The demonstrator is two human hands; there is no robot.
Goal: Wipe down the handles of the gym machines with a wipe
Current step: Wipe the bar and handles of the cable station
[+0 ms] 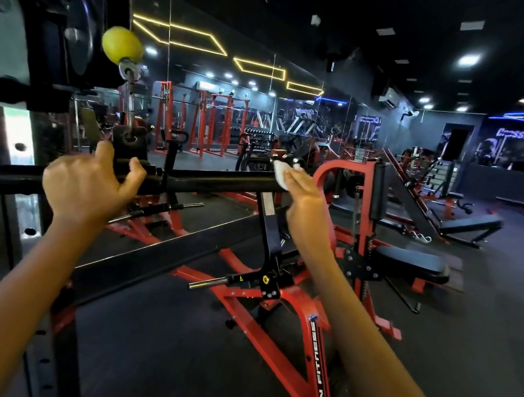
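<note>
A long black handle bar (216, 182) runs from the left edge toward the middle of the view at chest height. My left hand (89, 182) grips the bar near its centre bracket, thumb up and fingers curled over the top. My right hand (303, 197) holds a white wipe (280, 175) pressed around the bar's right end. Most of the wipe is hidden under my fingers.
A yellow ball knob (122, 45) on a chrome rod hangs above the bar's bracket. A black weight stack frame (28, 21) fills the upper left. Below stands a red and black plate-loaded machine (276, 286), with a padded bench (411, 264) to the right. Mirrors line the far wall.
</note>
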